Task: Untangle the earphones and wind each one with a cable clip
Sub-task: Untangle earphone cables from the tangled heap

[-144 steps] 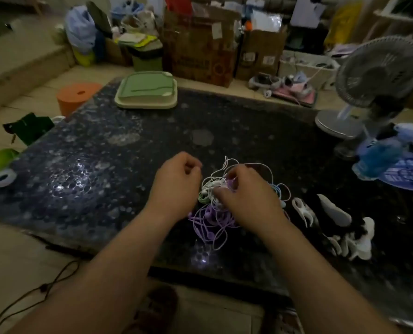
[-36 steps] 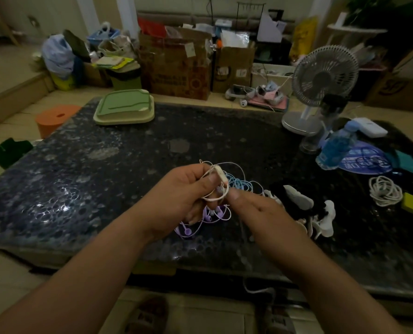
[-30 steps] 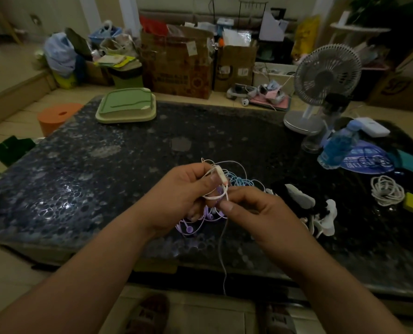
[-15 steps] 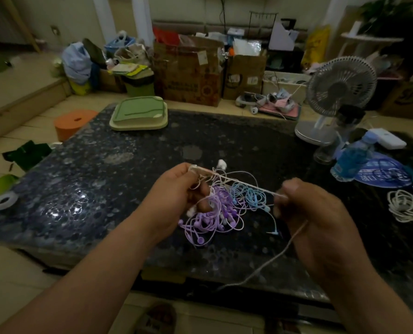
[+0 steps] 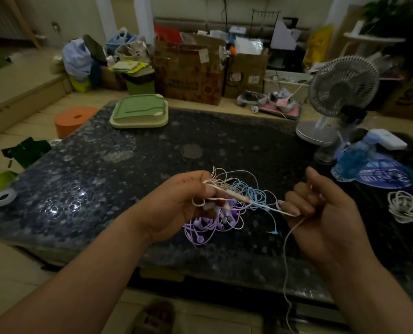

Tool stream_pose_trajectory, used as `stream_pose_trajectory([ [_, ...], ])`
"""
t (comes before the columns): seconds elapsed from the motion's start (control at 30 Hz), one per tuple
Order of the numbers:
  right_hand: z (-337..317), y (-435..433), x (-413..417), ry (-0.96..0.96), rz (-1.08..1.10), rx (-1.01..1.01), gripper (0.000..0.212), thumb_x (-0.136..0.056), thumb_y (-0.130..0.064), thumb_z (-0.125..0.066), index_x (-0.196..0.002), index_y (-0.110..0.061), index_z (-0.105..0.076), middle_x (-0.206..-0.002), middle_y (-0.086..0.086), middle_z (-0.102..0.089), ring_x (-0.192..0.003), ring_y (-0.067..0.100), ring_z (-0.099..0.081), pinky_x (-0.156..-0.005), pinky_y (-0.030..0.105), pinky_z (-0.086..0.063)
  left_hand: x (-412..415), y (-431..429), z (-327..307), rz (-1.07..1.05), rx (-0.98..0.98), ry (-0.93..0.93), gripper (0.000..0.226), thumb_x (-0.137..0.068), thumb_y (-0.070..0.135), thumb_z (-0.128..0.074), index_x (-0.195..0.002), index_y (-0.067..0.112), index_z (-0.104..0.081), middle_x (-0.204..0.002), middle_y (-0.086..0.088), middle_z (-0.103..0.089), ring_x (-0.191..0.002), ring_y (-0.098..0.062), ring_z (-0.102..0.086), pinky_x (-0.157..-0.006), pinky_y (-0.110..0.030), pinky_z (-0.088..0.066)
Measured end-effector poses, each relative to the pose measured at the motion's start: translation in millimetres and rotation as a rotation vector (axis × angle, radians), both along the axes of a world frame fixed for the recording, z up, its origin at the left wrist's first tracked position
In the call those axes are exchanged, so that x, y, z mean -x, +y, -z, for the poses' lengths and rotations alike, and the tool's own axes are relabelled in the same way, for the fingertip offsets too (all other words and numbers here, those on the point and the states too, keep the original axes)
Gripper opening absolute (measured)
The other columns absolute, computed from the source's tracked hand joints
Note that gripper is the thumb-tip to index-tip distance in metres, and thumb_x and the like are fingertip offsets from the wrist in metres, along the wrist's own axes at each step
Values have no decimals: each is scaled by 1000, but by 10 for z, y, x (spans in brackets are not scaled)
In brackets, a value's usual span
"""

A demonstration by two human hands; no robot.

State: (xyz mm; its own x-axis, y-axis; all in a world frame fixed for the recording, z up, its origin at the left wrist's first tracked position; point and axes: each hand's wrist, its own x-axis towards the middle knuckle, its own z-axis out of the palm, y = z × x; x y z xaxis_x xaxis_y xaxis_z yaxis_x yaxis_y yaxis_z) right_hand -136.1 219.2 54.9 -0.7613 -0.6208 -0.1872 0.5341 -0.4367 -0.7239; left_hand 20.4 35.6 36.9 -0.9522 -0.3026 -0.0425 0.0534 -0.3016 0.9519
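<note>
Left grip (image 5: 176, 208) pinched the earphone tangle (image 5: 224, 220), held over the worktop (image 5: 128, 165). Right grip (image 5: 321, 213) curled round a white cable (image 5: 270, 209), taut between both grips; its free end hung past the worktop's near edge. Purple and blue loops dangled below.

Left of the tangle of earphones (image 5: 212, 222) and beyond it, we see open table top (image 5: 99, 189) reaching to the green box (image 5: 139, 114) at the far edge, room for a hand to pass. Right of the tangle it is crowded: a taut white cord (image 5: 270, 208) runs to our right hand (image 5: 321, 213), and farther right are a blue bottle (image 5: 353, 160), a fan (image 5: 344, 86) and a coiled white cable (image 5: 405, 208).
</note>
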Motion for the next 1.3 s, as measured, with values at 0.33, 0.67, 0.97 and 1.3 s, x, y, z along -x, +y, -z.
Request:
stream_pose_trajectory([
  [0.33,19,57,95,121,3,-182,23,-103,-13,-56,-83,-17,-44,-65,-2,-43,-45,4,-29,-37,16,-24,63,-27,60,-198,125,-65,12,-102,1,-56,-96,9,-62,-77,-2,-60,-72,-16,-59,-73,-32,-58],
  [0.67,79,9,-167,635,-324,-862,38,-98,-40,-68,-111,-7,-55,-84,6,-79,-63,7,-70,-60,29,-48,131,-77,72,-479,161,-41,16,-108,6,-48,-103,11,-63,-66,-2,-43,-49,-10,-34,-43,-22,-33],
  [0.97,56,58,-170,759,-679,-783,43,-92,-67,-51,-124,-42,-64,-76,2,-76,-60,4,-61,-64,21,-44,137,-79,77,-449,136,-129,32,-105,25,-55,-78,8,-59,-46,0,-26,-39,-14,-24,-42,-22,-19],
  [1.3,103,34,-267,590,-748,-505,33,-98,-31,-63,-125,-13,-66,-111,6,-78,-107,20,-74,-92,33,-57,121,82,23,-163,341,-158,41,-109,32,-46,-84,10,-70,-53,-2,-33,-48,-15,-24,-46,-24,-23],
])
